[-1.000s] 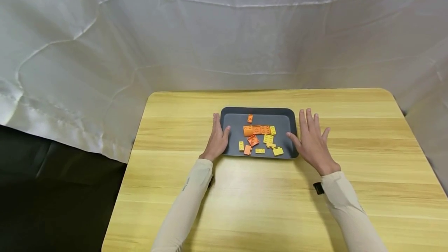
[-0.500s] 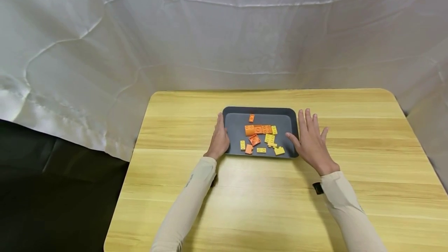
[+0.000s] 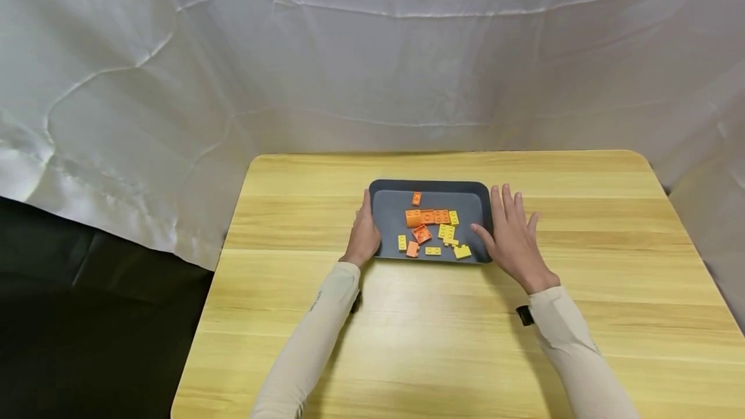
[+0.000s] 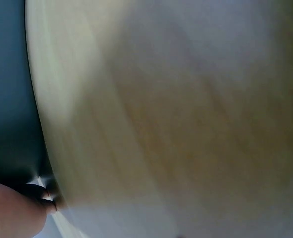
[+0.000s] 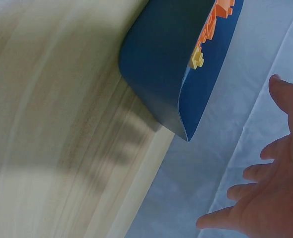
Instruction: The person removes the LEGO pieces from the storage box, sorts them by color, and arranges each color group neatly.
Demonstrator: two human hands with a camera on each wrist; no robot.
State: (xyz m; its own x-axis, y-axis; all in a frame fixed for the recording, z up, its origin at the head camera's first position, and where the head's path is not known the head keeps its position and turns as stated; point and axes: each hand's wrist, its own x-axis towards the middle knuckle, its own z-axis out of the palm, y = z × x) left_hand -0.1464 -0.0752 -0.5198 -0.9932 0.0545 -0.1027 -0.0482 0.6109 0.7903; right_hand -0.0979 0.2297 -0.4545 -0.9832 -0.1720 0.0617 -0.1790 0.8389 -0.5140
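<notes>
A dark grey tray [image 3: 384, 187] lies on the wooden table with orange bricks [image 3: 427, 216] and yellow bricks [image 3: 446, 231] inside. My left hand [image 3: 362, 236] is at the tray's left side, its straight fingers along the outer wall; the thumb is mostly hidden in the head view. In the left wrist view, part of that hand shows beside the dark tray wall. At the right side, my right hand [image 3: 518, 244] has straight, spread fingers, its thumb reaching over the rim. The right wrist view shows the right hand [image 5: 275, 183] holding nothing and apart from the tray.
The wooden table [image 3: 431, 341] extends around the tray. Pale cloth [image 3: 372, 70] hangs behind its far edge, and dark fabric [image 3: 87, 328] lies at the lower left. A small black device [image 3: 525, 315] is on the right wrist.
The left thumb, which stuck out over the tray a second ago, has drawn in against the hand. The right hand keeps its spread pose. The bricks stay in place; the head view shifts slightly.
</notes>
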